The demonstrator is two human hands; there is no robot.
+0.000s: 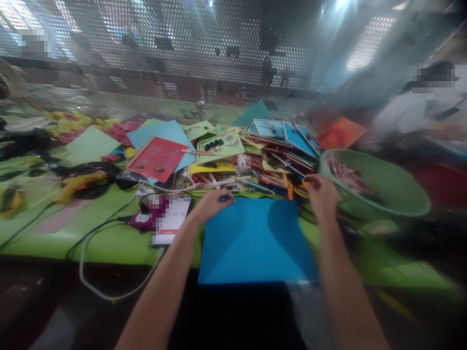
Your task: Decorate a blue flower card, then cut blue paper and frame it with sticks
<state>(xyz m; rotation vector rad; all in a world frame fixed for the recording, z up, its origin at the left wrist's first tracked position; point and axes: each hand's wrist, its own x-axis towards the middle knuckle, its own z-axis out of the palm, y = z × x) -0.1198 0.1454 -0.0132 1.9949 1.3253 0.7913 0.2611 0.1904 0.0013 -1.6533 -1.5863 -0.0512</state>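
Note:
A plain blue sheet lies in front of me, its lower edge reaching the table's front edge. At its upper left corner is my left hand, fingers curled in, with a small dark bluish bit at the fingertips that I cannot identify. My right hand is raised beyond the sheet's upper right corner, thumb and fingers pinched together. Whatever sits in that pinch is too blurred to name. Just past both hands runs a heap of pens and sticks, with framed pictures piled behind it.
A green basin with pinkish scraps stands at right. Left of the sheet lie a phone with a white cable, a purple device and a yellow glue gun. A red board tops the pile. Another person sits far right.

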